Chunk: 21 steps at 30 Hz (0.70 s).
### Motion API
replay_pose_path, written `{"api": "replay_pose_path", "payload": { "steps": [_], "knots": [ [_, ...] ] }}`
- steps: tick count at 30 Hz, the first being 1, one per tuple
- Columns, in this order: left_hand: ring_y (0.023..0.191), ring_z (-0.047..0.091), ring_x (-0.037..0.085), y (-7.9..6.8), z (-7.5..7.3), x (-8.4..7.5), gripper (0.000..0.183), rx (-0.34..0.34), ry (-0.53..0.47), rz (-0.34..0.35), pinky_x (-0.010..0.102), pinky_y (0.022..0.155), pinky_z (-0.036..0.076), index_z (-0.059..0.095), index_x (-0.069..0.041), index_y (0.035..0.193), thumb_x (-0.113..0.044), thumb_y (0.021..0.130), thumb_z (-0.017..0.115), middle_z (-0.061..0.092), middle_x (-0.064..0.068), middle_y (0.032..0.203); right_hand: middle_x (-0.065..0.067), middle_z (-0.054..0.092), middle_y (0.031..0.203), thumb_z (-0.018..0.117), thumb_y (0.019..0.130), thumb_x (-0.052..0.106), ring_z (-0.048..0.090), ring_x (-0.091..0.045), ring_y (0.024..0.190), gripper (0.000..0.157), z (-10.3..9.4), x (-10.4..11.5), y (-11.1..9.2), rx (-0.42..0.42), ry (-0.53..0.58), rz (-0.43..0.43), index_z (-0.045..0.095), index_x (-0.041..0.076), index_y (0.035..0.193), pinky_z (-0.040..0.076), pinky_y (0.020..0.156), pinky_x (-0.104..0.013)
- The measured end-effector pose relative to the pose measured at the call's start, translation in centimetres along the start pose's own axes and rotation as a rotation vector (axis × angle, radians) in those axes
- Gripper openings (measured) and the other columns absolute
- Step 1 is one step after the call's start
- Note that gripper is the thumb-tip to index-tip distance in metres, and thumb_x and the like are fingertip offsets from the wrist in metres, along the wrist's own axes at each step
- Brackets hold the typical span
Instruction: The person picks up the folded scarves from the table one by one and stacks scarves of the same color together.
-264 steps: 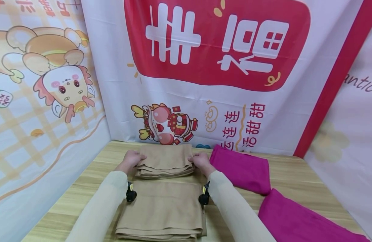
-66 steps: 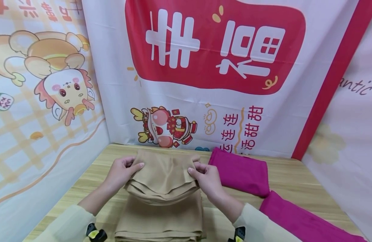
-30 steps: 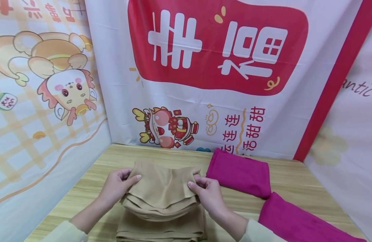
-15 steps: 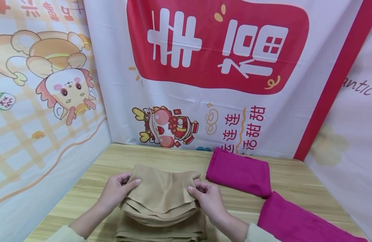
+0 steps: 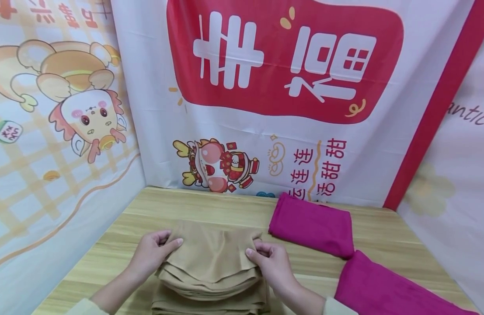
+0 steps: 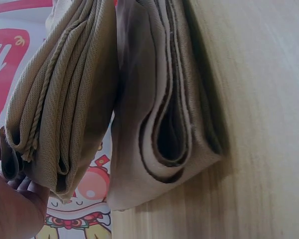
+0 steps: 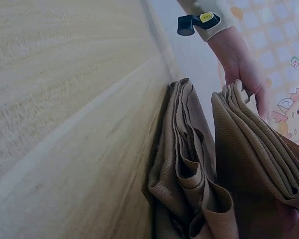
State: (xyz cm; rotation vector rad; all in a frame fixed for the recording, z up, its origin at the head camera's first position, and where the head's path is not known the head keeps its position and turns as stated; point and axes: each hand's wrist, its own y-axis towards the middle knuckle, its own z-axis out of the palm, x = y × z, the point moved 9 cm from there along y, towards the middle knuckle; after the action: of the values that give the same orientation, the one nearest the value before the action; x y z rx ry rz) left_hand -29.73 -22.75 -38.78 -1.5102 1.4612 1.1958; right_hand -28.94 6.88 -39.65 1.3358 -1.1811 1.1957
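Between both hands hangs a folded tan cloth (image 5: 214,253), its many layers sagging in the middle. The left hand (image 5: 149,253) pinches its left edge with the thumb on top, and the right hand (image 5: 274,267) pinches the right edge likewise. Below lies a second folded tan cloth (image 5: 210,306) on the table, mostly covered in the head view. Seen from the left wrist, the held cloth (image 6: 65,99) is close beside the lying cloth (image 6: 174,124), and a gap shows between their lower parts. In the right wrist view the stacked folds (image 7: 254,144) of the held cloth show end-on.
Two folded magenta cloths lie on the right of the wooden table (image 5: 120,245), one at the back (image 5: 312,225) and one nearer (image 5: 391,284). Printed hangings (image 5: 226,118) stand along the back and both sides.
Earlier the held cloth lay flat at the back, behind the other tan cloth. Both hands have lifted it and brought it nearer, over that cloth. In the last half second it shifts slightly nearer.
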Motion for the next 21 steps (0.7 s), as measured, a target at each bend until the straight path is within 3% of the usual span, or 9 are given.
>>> {"api": "replay_pose_path", "payload": {
  "steps": [9, 21],
  "knots": [
    [0.076, 0.066, 0.018, -0.2, 0.1, 0.5, 0.032, 0.002, 0.021, 0.002, 0.027, 0.067, 0.055, 0.067, 0.007, 0.11, -0.015, 0.087, 0.073, 0.071, 0.012, 0.093, -0.011, 0.07, 0.098, 0.074, 0.085, 0.009, 0.062, -0.008, 0.084, 0.034, -0.4, -0.6, -0.2, -0.031, -0.054, -0.009, 0.066, -0.01, 0.112, 0.051, 0.072, -0.019],
    [0.073, 0.065, 0.018, -0.3, 0.1, 1.4, 0.031, 0.005, 0.043, -0.029, 0.027, 0.064, 0.054, 0.067, 0.009, 0.107, -0.012, 0.085, 0.074, 0.071, 0.012, 0.09, -0.009, 0.071, 0.088, 0.072, 0.087, 0.01, 0.066, -0.012, 0.077, 0.029, -0.3, -1.9, -0.3, 0.032, -0.024, 0.031, 0.067, -0.011, 0.107, 0.054, 0.067, -0.024]
  ]
}}
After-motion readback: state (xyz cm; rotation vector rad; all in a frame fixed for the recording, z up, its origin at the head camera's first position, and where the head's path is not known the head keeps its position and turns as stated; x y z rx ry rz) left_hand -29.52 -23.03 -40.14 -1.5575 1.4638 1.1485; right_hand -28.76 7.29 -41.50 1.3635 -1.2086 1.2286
